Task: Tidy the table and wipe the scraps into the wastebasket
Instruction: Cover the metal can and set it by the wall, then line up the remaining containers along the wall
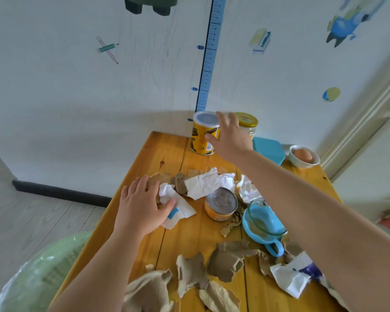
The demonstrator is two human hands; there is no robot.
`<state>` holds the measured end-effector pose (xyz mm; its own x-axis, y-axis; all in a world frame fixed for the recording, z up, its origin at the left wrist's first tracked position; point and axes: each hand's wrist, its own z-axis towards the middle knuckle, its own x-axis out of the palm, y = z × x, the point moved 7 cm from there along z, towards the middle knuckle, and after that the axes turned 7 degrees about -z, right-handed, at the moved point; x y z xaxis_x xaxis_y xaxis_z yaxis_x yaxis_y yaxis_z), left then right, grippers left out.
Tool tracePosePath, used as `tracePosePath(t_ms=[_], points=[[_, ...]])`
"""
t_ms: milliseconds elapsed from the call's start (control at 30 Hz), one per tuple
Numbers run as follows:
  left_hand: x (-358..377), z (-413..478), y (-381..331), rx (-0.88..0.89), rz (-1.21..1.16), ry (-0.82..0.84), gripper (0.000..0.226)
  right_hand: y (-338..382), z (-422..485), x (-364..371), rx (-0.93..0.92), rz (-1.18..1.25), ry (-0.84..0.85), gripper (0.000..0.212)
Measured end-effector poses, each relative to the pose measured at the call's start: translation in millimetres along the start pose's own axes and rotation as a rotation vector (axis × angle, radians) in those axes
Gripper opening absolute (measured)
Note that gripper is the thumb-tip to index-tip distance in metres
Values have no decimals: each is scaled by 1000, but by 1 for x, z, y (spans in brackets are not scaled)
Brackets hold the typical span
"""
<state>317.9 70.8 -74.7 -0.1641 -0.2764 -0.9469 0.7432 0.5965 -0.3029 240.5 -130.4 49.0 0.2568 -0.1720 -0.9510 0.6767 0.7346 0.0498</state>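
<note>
Wooden counter [185,235]: left hand [142,206] presses spread fingers on crumpled white paper [168,192]; right hand [229,136], splayed and empty, is outstretched beside a yellow canister [202,137].

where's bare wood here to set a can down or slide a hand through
Bare wooden table in the far-left corner, between the yellow cylindrical canister and the left hand; also the strip between the orange tin can and the torn brown cardboard pieces. Crowded: the crumpled white paper band, the near edge.
</note>
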Motion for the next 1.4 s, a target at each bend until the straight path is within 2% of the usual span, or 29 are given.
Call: tracePosePath(t_ms=[167,333,467,567,700,867,1267,1400], points=[[-4,-3,0,-10,-68,8,73,-22,-49,-30,19,29,47,57],[-12,-14,-9,-7,-174,8,64,-61,-108,-50,194,216,37,51],[-11,-22,-22,-110,-259,28,61,-93,-159,-43,357,404,30,35],[-11,-30,-46,-160,-205,2,63,-109,-192,-36,443,471,37,11],[-7,-31,-81,-95,-175,-54,55,-112,-224,-26,452,468,113,15],[13,-29,-71,-132,-119,28,59,-106,-238,-13,414,451,174,22],[16,-28,-71,-113,-77,11,63,-110,-234,-6,475,468,199,13],[16,-28,-71,-110,-80,6,63,-107,-233,0,495,520,318,14]])
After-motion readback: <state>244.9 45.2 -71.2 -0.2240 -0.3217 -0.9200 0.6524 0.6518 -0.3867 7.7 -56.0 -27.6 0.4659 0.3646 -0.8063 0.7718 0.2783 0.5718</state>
